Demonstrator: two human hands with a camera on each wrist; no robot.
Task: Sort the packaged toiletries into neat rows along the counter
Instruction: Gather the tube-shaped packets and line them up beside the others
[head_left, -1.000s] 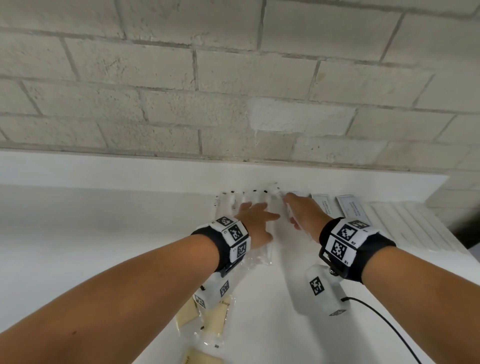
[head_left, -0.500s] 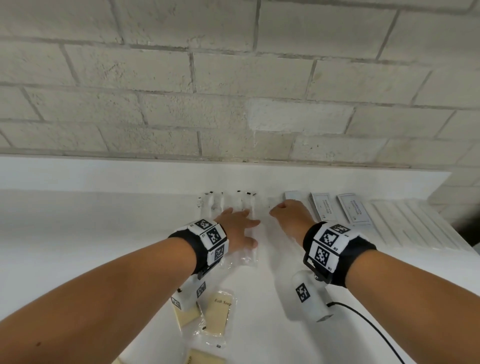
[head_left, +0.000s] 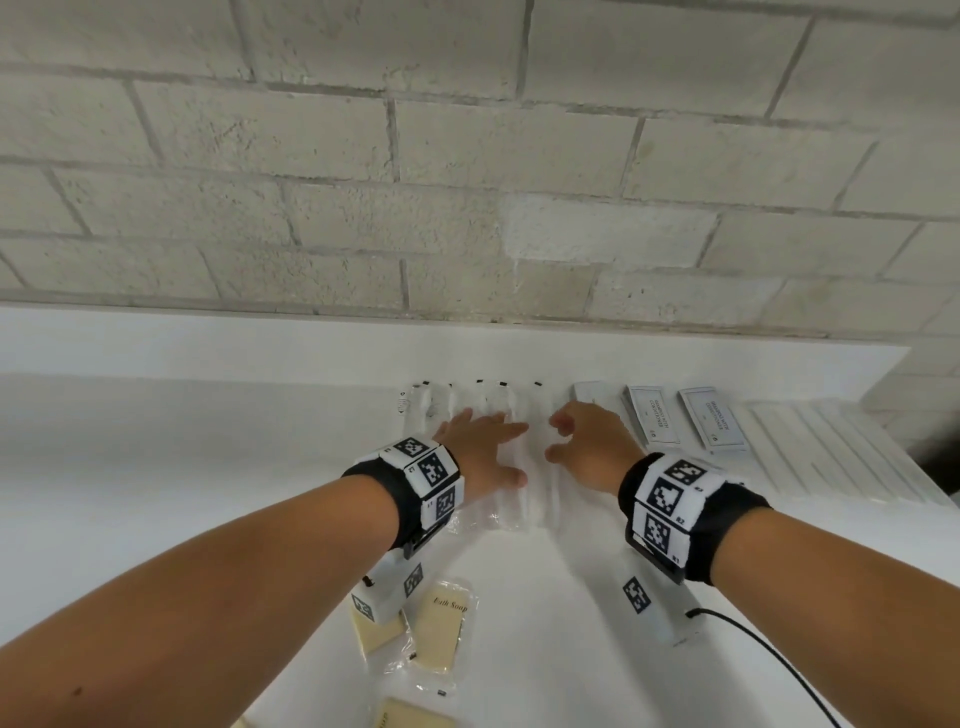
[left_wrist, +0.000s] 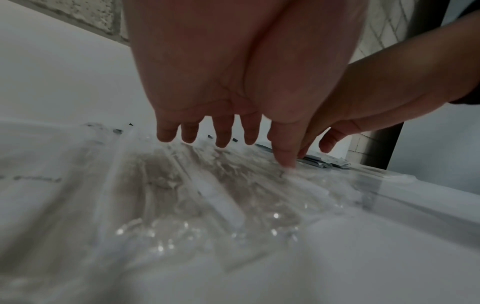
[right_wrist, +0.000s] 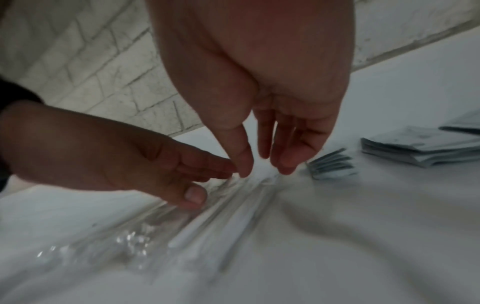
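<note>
The left hand (head_left: 480, 447) is being laid flat, fingers straight, on the clear packets (head_left: 506, 499); the right hand (head_left: 592, 447) is being held just beside them with fingers relaxed, grasping nothing. The packets are lying side by side at the back of the counter (head_left: 156, 467), left of the sachets (head_left: 654, 421). Risk noted: the slick film is likely to slide and overlap under uneven pressure, and the sachets could be nudged askew. Soaps (head_left: 441, 634) are lying unsorted nearer.
</note>
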